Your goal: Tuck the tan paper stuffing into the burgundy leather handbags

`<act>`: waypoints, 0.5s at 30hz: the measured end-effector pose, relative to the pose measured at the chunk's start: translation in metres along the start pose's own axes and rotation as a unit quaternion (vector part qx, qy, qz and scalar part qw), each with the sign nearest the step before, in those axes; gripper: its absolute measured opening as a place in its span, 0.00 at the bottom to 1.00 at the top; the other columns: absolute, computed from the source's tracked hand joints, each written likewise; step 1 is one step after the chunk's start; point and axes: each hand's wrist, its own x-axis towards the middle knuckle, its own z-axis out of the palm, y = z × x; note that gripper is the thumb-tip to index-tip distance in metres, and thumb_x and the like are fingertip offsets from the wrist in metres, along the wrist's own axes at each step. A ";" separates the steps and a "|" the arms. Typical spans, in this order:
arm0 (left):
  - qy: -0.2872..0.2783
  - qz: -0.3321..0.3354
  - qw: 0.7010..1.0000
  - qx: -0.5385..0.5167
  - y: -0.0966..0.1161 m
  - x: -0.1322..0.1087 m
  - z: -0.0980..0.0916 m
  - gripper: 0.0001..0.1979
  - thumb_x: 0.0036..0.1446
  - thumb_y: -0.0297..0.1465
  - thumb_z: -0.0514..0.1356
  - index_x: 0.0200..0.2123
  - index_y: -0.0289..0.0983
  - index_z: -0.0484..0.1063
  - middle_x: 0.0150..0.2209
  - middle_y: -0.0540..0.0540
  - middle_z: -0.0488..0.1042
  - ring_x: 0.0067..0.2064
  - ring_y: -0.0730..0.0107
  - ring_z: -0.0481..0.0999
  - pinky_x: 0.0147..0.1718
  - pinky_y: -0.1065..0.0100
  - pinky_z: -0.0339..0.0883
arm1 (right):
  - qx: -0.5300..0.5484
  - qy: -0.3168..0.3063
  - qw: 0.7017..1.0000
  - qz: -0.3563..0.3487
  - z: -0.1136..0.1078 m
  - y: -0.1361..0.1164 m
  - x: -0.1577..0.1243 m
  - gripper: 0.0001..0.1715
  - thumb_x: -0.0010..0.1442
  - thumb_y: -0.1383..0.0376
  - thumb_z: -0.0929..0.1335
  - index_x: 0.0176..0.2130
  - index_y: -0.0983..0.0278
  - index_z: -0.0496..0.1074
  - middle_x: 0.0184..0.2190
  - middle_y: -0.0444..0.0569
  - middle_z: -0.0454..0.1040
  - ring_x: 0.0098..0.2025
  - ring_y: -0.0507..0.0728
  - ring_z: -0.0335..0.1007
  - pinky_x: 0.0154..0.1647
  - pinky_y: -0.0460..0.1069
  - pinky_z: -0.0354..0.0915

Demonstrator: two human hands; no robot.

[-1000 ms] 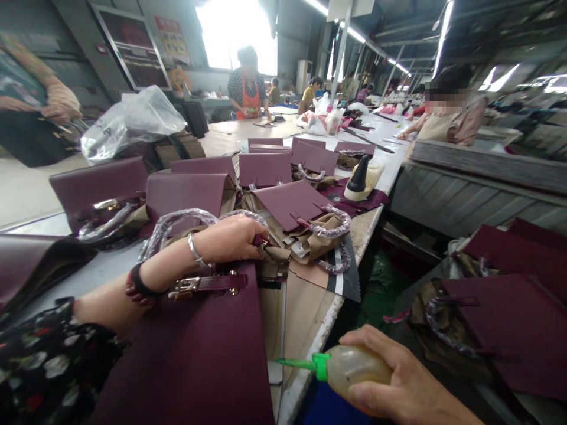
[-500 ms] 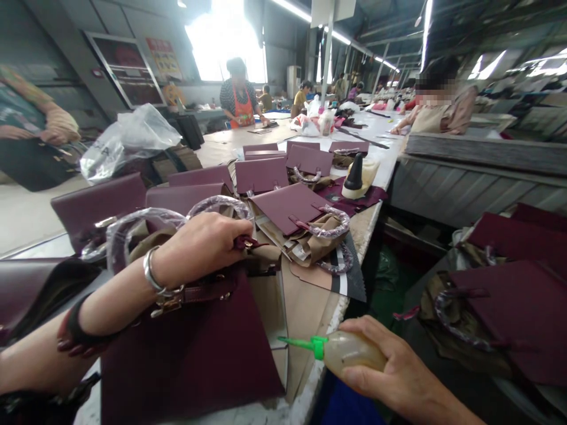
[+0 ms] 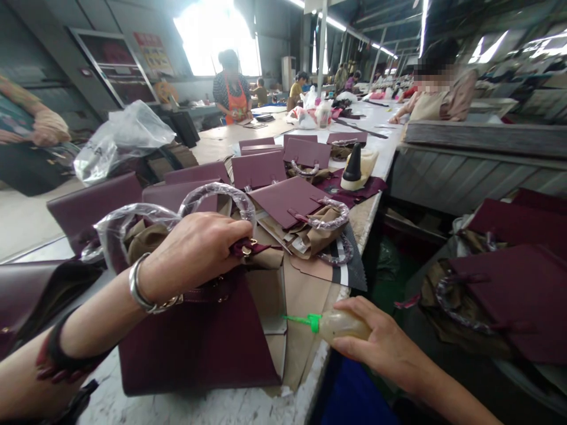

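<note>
Just inside the tabletop's [image 3: 212,407] right edge, a maroon bag [image 3: 190,342] rests with its beige side [image 3: 268,295] facing the right hand [image 3: 372,333], whose fingers curl around a bottle [image 3: 343,326]. The left hand [image 3: 199,245] pinches a tab [image 3: 251,248] at the bag's top; the green nozzle [image 3: 301,320] points at the side's border, though whether its tip touches cannot be told. Good work here likely calls for a firm left hold, a low nozzle and a light, even squeeze. Room looks tight ahead, where another bag [image 3: 287,200] lies with a wrapped handle [image 3: 330,225], and leftward, among more bags [image 3: 95,203]; past the right edge, the bottle has freer space to draw back.
</note>
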 end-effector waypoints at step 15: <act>-0.035 -0.003 0.999 -0.014 0.003 -0.001 -0.004 0.04 0.53 0.26 0.53 0.27 0.37 0.64 0.22 0.51 0.65 0.25 0.71 0.63 0.25 0.70 0.47 | 0.007 0.001 1.000 -0.027 -0.012 -0.009 0.010 0.19 0.51 0.63 0.69 0.44 0.60 0.68 0.38 0.44 0.66 0.38 0.54 0.66 0.40 0.47 0.61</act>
